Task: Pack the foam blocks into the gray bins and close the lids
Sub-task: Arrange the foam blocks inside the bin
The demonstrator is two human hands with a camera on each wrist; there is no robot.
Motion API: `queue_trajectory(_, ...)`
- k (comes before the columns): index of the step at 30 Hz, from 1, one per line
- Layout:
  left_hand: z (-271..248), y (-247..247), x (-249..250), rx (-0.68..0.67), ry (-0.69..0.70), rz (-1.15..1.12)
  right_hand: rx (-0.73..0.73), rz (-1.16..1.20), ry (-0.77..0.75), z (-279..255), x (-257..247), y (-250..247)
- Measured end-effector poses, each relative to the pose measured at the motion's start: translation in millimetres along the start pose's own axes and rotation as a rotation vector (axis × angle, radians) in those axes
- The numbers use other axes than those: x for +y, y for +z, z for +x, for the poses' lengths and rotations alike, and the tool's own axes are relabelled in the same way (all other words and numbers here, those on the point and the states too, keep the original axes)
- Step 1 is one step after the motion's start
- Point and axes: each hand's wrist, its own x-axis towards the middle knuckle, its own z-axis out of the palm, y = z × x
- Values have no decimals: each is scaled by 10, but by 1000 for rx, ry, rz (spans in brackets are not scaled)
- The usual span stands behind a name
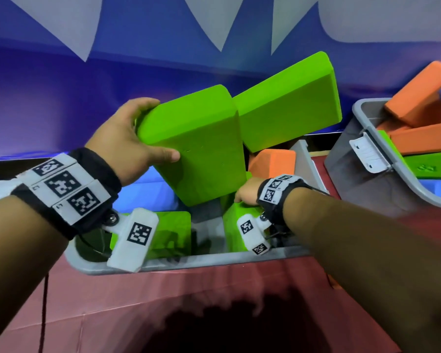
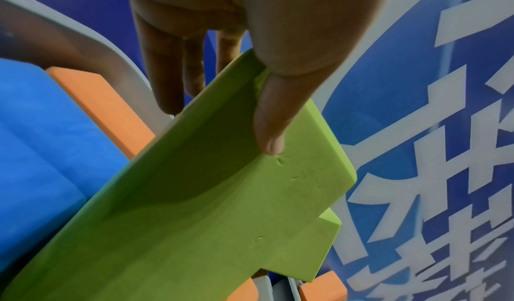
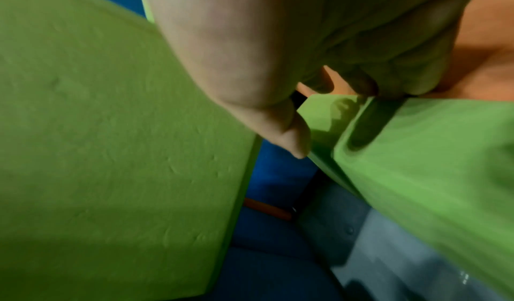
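Observation:
My left hand (image 1: 127,141) grips a large green foam block (image 1: 196,149) by its upper left end, thumb on the broad face and fingers behind, and holds it tilted over the near gray bin (image 1: 183,262). The left wrist view shows that thumb (image 2: 269,129) pressed on the green block (image 2: 194,206). A second green block (image 1: 288,108) leans behind it. My right hand (image 1: 247,192) reaches down inside the bin, its fingers (image 3: 361,81) curled over the top edge of a lower green block (image 3: 431,162), also visible from the head (image 1: 233,222). Blue and orange blocks lie in the bin too.
A second gray bin (image 1: 362,169) with a white latch (image 1: 369,155) stands at the right, holding orange, green and blue blocks. A red cloth (image 1: 163,301) covers the table. A blue and white banner (image 1: 61,85) hangs close behind the bins.

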Motion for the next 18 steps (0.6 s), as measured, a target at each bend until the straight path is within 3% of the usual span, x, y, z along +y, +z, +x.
queue_trajectory(11, -101, -71, 1, 129, 69, 129, -51, -327, 116, 199, -190, 175)
queue_trajectory(18, -111, -157, -113, 167, 76, 126, -26, -713, 30, 261, -264, 305)
